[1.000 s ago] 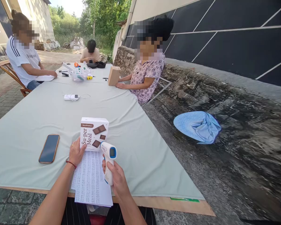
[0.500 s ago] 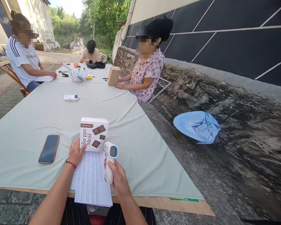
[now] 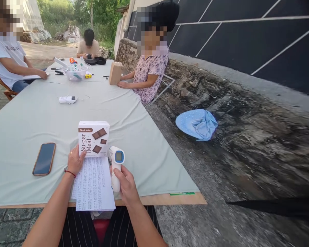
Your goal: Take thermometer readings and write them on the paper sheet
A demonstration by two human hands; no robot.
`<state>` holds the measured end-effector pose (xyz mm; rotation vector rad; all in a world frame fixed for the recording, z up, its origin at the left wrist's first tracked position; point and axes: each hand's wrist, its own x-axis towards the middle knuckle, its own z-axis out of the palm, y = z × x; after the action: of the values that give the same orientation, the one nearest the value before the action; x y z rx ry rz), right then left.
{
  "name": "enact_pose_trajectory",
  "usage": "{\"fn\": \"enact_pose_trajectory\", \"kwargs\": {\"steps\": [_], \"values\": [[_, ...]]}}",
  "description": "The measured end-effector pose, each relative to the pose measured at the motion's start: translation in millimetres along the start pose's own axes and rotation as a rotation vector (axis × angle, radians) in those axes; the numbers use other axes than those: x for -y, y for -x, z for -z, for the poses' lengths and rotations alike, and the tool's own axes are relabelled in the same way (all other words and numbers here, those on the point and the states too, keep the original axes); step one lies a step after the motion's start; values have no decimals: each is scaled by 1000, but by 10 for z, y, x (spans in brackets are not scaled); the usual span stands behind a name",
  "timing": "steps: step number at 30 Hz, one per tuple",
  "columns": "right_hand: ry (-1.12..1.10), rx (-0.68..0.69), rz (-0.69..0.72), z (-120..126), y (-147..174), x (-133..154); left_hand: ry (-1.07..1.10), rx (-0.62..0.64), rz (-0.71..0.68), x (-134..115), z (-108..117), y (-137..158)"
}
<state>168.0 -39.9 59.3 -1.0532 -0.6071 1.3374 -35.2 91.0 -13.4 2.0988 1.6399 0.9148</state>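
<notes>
A person seated at a cloth-covered surface grips a white "Su-per Meal" box in the left hand, thumb across its lower front corner, while the right hand is wrapped around the handle of a white-and-blue handheld thermometer. The box stands near the front edge, its printed face toward the wearer, just above printed sheets that overhang the edge. The thermometer's head is just beside the box's right side, its small screen facing back; whether the two touch cannot be told. A phone in a brown case lies to the left, and a white device with a thin cable rests farther up. Beyond it are a clear basket of assorted items and a yellow object. At right, a co-worker in a floral shirt has both hands near a brown block; two others sit at left and at the far end. A blue hat lies on the ground to the right
</notes>
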Motion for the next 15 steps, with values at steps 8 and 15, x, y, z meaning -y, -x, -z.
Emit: {"fn": "enact_pose_trajectory", "kwargs": {"steps": [8,15], "values": [[234,-143,158,398,11,92,-15,2,-54,-26,44,-99],[962,-525,315,1220,-465,-187,-15,38,-46,-87,27,-69]]}}
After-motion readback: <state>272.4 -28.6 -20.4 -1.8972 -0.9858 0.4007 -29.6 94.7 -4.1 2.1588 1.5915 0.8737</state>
